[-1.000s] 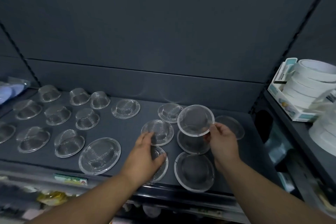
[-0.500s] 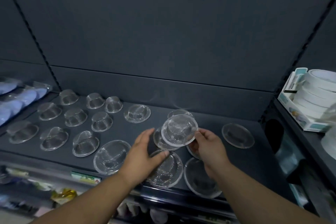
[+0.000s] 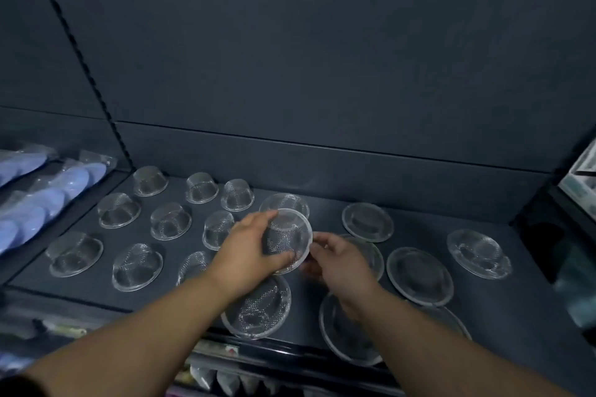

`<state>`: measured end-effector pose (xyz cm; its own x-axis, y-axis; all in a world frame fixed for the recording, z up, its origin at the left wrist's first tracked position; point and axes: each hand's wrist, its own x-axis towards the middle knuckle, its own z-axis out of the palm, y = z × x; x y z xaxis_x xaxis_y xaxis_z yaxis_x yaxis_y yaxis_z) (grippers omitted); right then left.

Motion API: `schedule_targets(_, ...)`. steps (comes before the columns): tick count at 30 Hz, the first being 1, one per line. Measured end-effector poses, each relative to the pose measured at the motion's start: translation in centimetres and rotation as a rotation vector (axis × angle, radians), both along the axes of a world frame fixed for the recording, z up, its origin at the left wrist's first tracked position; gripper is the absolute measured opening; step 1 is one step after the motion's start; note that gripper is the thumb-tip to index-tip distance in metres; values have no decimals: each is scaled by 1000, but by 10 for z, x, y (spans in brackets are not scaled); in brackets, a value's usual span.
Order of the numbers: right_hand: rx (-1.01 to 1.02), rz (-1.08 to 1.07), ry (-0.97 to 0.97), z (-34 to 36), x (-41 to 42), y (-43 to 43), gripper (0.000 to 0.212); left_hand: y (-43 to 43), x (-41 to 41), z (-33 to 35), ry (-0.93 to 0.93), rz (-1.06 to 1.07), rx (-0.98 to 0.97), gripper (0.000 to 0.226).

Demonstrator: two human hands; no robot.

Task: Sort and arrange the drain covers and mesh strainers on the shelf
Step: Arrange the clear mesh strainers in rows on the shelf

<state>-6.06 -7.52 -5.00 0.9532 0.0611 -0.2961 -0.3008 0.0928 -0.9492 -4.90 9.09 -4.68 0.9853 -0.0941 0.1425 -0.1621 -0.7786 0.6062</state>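
A round mesh strainer with a clear rim is held tilted above the dark shelf. My left hand grips its left and lower rim, thumb under the edge. My right hand pinches its right rim. Several deep dome-shaped strainers sit upside down in rows on the left. Several wide, flat drain covers lie on the right. A flat mesh cover lies under my left wrist at the shelf's front edge.
Packets of blue items lie on the neighbouring shelf at left. A white box stands on the shelf at right. A dark back panel rises behind the strainers. Packaged goods show on a lower shelf in front.
The strainer held by my right hand has moved left and down toward the shelf. My left hand has left the flat cover on the shelf and taken hold of the strainer's rim.
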Motion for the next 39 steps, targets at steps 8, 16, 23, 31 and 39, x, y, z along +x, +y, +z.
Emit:
schedule_targets(8,-471,65,-64,-18,-11,15,18,17,31,-14,95,-56,77,83)
schedule_targets(16,-748,242,-183,-27,-19,21,30,17,35,-26,187,-154,161,84)
schedule_targets(23,-809,257,-247,-27,-20,17,32,9,27,-28,168,-135,115,82)
schedule_targets(31,-1086,-26,-343,-23,-36,-28,38,9,-26,-44,108,-102,34,78)
schedule_targets(39,-1099,123,-281,-29,-63,-31,61,2,-39,-43,131,24,-38,82)
